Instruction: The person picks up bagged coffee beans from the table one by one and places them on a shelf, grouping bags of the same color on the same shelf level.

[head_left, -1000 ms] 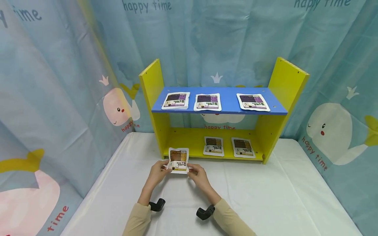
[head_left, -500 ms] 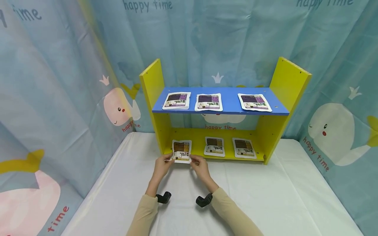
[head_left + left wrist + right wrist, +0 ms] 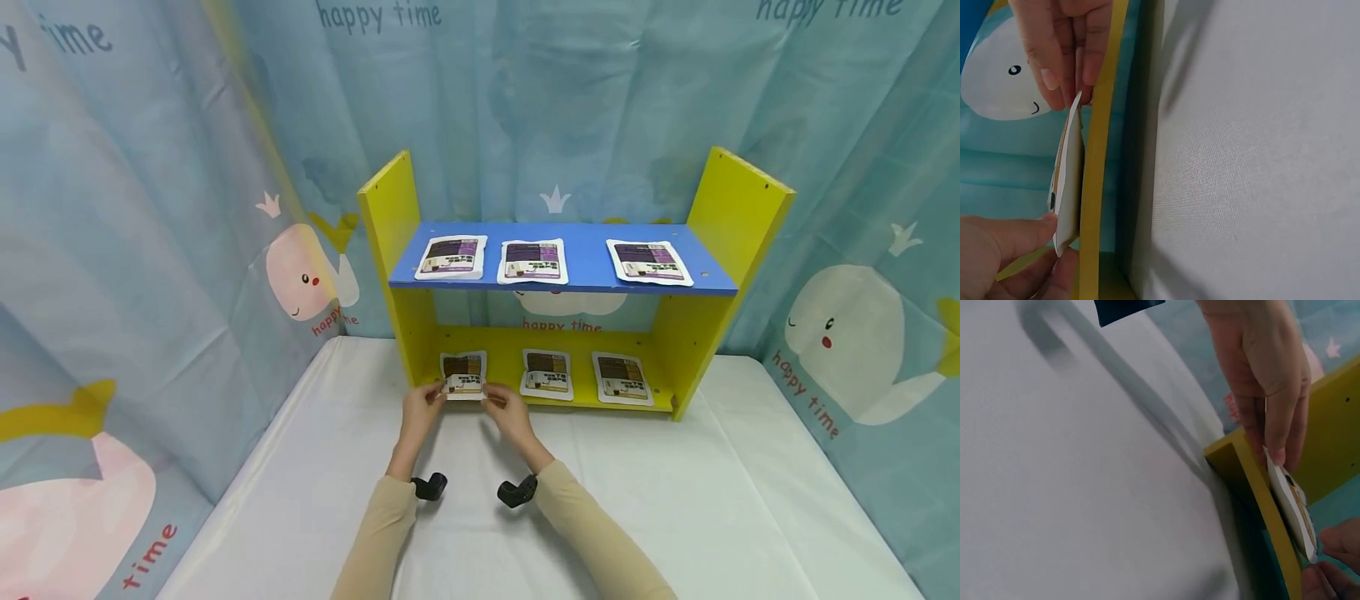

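A flat white pouch with a brown and yellow label lies at the left end of the yellow lower shelf. Its near corners are held from both sides. My left hand pinches the left corner between thumb and fingers. At the right corner, my right hand does the same with its fingertips. In the left wrist view the pouch sits close against the shelf's front edge, slightly tilted. The right wrist view shows the pouch between both hands, right along that edge.
Two similar brown pouches, a middle pouch and a right pouch, lie on the lower shelf. Three purple-labelled pouches, one being the left pouch, rest on the blue upper shelf. Yellow side panels bound the rack. A white cloth covers the table.
Both hands have carried the pouch forward and slightly right, from in front of the rack onto the lower shelf. It has tipped down flatter. The other pouches stay put.
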Tool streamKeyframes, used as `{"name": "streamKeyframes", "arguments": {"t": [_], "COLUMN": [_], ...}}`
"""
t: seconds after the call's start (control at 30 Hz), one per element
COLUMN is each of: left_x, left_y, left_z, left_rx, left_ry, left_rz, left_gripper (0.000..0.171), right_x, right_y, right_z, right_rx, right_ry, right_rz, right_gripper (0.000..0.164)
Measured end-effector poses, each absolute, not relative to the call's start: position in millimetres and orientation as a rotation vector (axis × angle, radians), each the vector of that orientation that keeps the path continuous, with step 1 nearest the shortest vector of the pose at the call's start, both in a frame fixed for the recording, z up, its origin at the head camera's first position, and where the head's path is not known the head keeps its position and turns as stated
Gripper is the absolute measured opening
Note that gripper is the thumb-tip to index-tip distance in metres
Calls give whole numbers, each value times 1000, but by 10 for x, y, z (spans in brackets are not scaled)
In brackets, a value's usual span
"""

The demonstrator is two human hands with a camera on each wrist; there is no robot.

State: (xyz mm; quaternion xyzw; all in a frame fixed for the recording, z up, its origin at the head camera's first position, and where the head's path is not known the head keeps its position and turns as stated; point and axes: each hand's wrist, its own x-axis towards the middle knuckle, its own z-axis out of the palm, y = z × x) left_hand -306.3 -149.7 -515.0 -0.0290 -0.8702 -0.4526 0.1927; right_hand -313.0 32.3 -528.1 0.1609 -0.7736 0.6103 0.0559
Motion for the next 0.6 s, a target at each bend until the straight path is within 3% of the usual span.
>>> {"name": "streamKeyframes", "arguments": {"t": [0.6], "left_x": [-3042], "left_y": [-1453], "left_z": [-5134], "left_rx": [-27], "left_ry": [-2453], "left_rz": [-1244], "left_gripper": [30], "right_x": [-3107], "right_y": [476], "right_z": [-5257], "right_rx": [559], "right_ry": [-2380], "right_rz": [1766], "right_gripper": [39]}}
